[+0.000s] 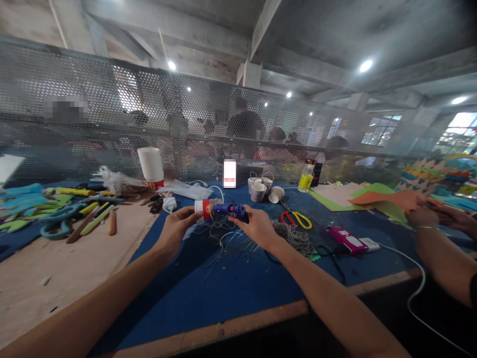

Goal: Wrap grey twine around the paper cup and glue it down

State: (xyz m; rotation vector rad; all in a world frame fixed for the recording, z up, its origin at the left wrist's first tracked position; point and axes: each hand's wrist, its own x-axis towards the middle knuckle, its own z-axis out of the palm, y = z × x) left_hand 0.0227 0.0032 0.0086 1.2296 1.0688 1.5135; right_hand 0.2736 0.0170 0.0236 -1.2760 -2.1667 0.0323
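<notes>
My left hand (176, 229) is closed on a small paper cup (204, 208) with a red band, held on its side above the blue mat (238, 283). My right hand (256, 226) grips a blue glue gun (231, 211), its nozzle pointing left at the cup. Below my hands lie thin wires and a tangle of grey string (294, 236).
A stack of white cups (151, 166), several small cups (263, 189), a yellow bottle (306, 178), red-and-yellow scissors (296, 219), a pink device (347, 240) and coloured paper sheets (357, 196) are on the table. Another person's hands (436, 219) work at right. A mesh fence stands behind.
</notes>
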